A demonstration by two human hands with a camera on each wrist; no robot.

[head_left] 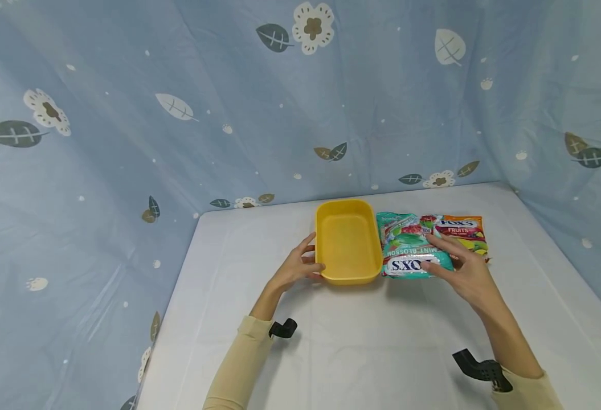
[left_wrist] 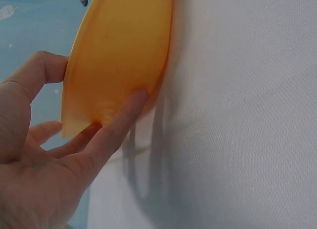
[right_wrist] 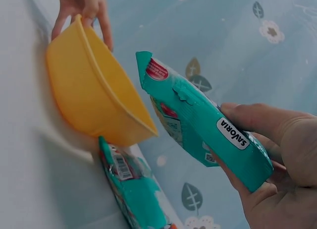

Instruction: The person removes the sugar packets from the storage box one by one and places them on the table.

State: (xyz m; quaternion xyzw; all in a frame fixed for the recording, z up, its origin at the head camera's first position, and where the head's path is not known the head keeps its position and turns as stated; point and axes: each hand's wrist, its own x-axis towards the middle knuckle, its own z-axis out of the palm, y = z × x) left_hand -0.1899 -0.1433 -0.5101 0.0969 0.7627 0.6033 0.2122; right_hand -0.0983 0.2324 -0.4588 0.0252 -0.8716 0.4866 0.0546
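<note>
A yellow plastic tub (head_left: pixel 348 278) stands empty on the white table. My left hand (head_left: pixel 297 266) grips its near left corner, with the thumb (left_wrist: pixel 124 120) on the outer wall (left_wrist: pixel 119 55) and the fingers at the rim. Just right of the tub (right_wrist: pixel 84 90), my right hand (head_left: pixel 464 273) holds a teal Fox's mint candy bag (head_left: pixel 408 250), pinched between thumb and fingers (right_wrist: pixel 257 117) and raised off the table (right_wrist: pixel 208 125). A second teal bag (right_wrist: pixel 133 189) lies flat under it against the tub. An orange Fox's fruits bag (head_left: pixel 464 230) lies further right.
The white tabletop (head_left: pixel 362 341) is bordered at the back and on both sides by a blue curtain (head_left: pixel 126 142) printed with leaves and flowers. Black camera mounts sit on my left wrist (head_left: pixel 283 328) and right wrist (head_left: pixel 479 367).
</note>
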